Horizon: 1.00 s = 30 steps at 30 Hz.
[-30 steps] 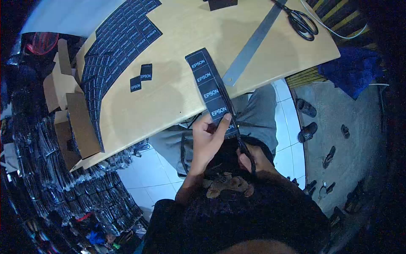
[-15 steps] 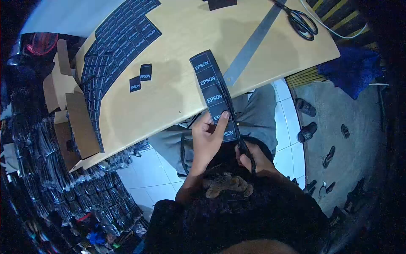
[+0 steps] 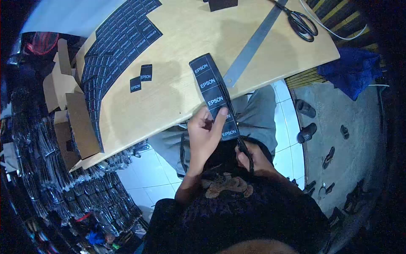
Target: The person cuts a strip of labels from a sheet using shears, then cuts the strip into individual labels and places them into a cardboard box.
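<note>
The right hand (image 3: 250, 155) is half hidden, closed around dark scissors (image 3: 237, 133). The left hand (image 3: 205, 135) pinches a glossy black label strip (image 3: 213, 95) beside the scissors.

The narrow paper label strip (image 3: 213, 95) is black, printed with white "EPSON" lettering in repeating rectangles. The large printed label sheet (image 3: 120, 40) carries the same black-and-white grid. The flat wooden surface (image 3: 177, 38) is pale tan; the long metal ruler (image 3: 253, 43) is grey; the crumpled cloth (image 3: 353, 70) is blue.
</note>
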Tool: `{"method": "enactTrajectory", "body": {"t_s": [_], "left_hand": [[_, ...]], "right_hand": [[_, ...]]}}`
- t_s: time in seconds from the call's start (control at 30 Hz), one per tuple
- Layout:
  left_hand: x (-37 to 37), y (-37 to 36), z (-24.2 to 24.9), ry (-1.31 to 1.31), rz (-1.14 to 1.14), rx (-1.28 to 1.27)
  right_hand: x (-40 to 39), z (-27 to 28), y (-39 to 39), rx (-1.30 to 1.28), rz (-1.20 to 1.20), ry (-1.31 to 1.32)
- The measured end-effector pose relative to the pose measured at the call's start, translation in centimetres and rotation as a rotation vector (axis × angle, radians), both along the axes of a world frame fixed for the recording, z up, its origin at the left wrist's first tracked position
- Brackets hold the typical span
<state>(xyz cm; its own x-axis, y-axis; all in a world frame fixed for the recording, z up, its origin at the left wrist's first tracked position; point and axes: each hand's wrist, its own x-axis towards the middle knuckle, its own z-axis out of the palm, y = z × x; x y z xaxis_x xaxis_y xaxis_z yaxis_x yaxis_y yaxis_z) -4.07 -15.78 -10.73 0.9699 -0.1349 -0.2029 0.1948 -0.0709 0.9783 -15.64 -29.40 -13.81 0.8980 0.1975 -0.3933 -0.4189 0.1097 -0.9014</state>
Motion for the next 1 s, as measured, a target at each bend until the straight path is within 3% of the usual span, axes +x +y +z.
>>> {"method": "enactTrajectory", "body": {"t_s": [0.13, 0.7, 1.0], "left_hand": [[0.0, -0.5, 0.3, -0.032, 0.012, 0.064], [-0.9, -0.1, 0.5, 0.042, -0.044, -0.043], [1.0, -0.5, -0.5, -0.086, 0.022, 0.048]], "right_hand": [[0.3, 0.6, 0.0, -0.011, 0.019, -0.084], [0.8, 1.3, 0.6, 0.025, -0.026, 0.005], [0.5, 0.0, -0.2, 0.024, 0.036, -0.025]]}}
